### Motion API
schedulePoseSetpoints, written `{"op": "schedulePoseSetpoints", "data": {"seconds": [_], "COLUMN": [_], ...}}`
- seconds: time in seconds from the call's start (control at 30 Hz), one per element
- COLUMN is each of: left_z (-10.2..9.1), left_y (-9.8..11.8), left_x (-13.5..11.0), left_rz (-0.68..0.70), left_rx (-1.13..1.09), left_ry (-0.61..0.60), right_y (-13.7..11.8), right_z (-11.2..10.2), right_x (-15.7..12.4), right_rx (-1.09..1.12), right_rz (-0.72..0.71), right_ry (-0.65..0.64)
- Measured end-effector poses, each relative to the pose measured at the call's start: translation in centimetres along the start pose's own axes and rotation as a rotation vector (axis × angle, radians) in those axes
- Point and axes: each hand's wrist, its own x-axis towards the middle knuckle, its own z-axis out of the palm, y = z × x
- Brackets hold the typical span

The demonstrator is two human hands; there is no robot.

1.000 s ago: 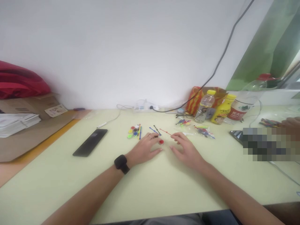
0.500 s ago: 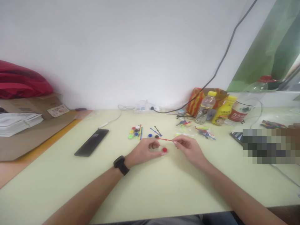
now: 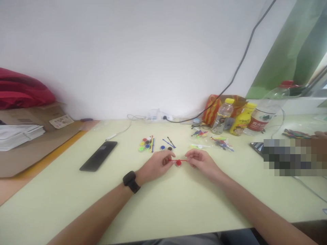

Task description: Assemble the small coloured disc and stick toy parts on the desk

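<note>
A thin red plastic arrow (image 3: 182, 160) stretches level between my two hands. My left hand (image 3: 159, 161), with a black watch on its wrist, pinches the left end. At the other end, the fingertips of my right hand (image 3: 200, 159) are closed on the arrow. Right at the arrow's middle is a small round red piece (image 3: 178, 163) with a pale rim; whether the two are joined, I cannot tell. Just beyond my left hand lie a blue round piece (image 3: 162, 147), a black round piece (image 3: 170, 148), and a blue arrow (image 3: 167, 141) crossing near a black arrow (image 3: 171, 140).
Round pieces and sticks (image 3: 146, 144) lie grouped left of centre. A black phone (image 3: 98, 156) is at left. Small bags of coloured parts (image 3: 222, 143) and bottles (image 3: 241, 119) stand right. Another person's hand (image 3: 320, 137) shows at the far right edge.
The red arrow has come down and nearer, onto the round red piece. My left hand has moved from beside that piece to pinch the arrow's left end; my right hand kept its hold.
</note>
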Motion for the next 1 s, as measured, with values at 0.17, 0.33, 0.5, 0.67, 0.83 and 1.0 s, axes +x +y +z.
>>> {"op": "schedulePoseSetpoints", "data": {"seconds": [0.17,0.33,0.5,0.67,0.83,1.0], "left_z": [-0.2,-0.5,-0.5,-0.5,-0.4,-0.5], "left_y": [0.0,0.4,0.6,1.0,1.7,1.7], "left_x": [0.0,-0.1,-0.1,0.1,0.2,-0.1], "left_rz": [0.023,0.03,0.05,0.061,0.068,0.074], "left_rx": [0.065,0.075,0.109,0.156,0.208,0.202], "left_ry": [-0.016,-0.014,-0.046,-0.066,-0.08,-0.112], "right_y": [0.5,0.8,0.8,1.0,1.2,1.3], "right_z": [0.1,0.3,0.3,0.3,0.3,0.5], "right_x": [0.2,0.2,0.2,0.5,0.8,1.0], "right_rx": [-0.046,-0.128,-0.265,-0.307,-0.302,-0.317], "right_rz": [-0.008,-0.082,-0.166,-0.156,-0.163,-0.169], "right_ry": [-0.024,-0.075,-0.064,-0.058,-0.087,-0.089]}}
